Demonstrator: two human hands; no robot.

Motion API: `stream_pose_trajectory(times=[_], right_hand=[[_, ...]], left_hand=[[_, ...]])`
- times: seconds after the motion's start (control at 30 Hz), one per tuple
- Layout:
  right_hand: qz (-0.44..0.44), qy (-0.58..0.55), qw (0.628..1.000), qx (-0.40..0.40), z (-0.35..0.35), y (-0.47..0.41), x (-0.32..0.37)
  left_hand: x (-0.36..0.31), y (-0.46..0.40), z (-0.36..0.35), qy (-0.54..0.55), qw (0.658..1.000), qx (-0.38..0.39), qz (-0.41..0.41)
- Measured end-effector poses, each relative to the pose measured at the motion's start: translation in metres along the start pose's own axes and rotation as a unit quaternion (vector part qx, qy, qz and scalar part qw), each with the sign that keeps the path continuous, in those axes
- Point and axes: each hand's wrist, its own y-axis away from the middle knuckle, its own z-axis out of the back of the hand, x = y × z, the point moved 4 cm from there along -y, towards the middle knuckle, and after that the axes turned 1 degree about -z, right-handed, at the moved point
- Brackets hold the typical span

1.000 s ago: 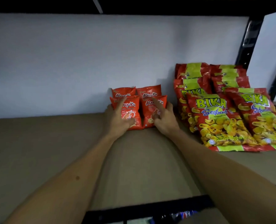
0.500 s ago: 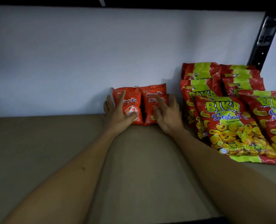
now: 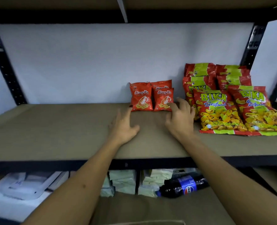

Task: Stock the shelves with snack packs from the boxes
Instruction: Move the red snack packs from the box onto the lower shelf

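Now both hands come back off the packs: the left hand (image 3: 124, 125) rests flat and loose-fingered on the brown board shelf (image 3: 53, 130), holding nothing, and the right hand (image 3: 180, 116), fingers spread and empty, just brushes the nearer pack. The small orange-red prawn-cracker snack packs (image 3: 151, 97) stand upright against the white back wall (image 3: 85, 62), beside the large red-and-yellow Bika seafood bags (image 3: 231, 101). That batch looks placed, so more from the boxes likely comes next.

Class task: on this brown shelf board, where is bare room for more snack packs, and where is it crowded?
Bare board runs from the left black upright to the small orange-red prawn cracker packs, and along the front edge before both hands. The right end is crowded: large red-and-yellow Bika packs overlap, with the right hand filling the gap beside them.
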Motion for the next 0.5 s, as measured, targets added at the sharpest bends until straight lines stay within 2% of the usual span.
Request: stream_pose_trajectory(times=[0.1, 0.2, 0.3, 0.4, 0.5], right_hand=[[-0.029, -0.022, 0.999, -0.041, 0.042, 0.027, 0.014], [-0.057, -0.103, 0.988, -0.104, 0.071, 0.066, 0.031], [0.001, -0.096, 0.988, -0.122, 0.066, 0.129, 0.049], [0.012, -0.141, 0.989, -0.053, 0.047, 0.202, 0.047], [-0.105, -0.211, 0.967, 0.092, 0.018, 0.287, 0.025]], left_hand=[[-0.024, 0.042, 0.030, -0.040, 0.998, -0.019, -0.052], [-0.039, 0.085, 0.065, -0.064, 0.985, -0.098, -0.123], [-0.026, 0.143, 0.067, -0.101, 0.963, -0.181, -0.175], [-0.004, 0.203, 0.041, -0.113, 0.962, -0.173, -0.179], [0.028, 0.267, -0.008, -0.029, 0.990, -0.077, -0.115]])
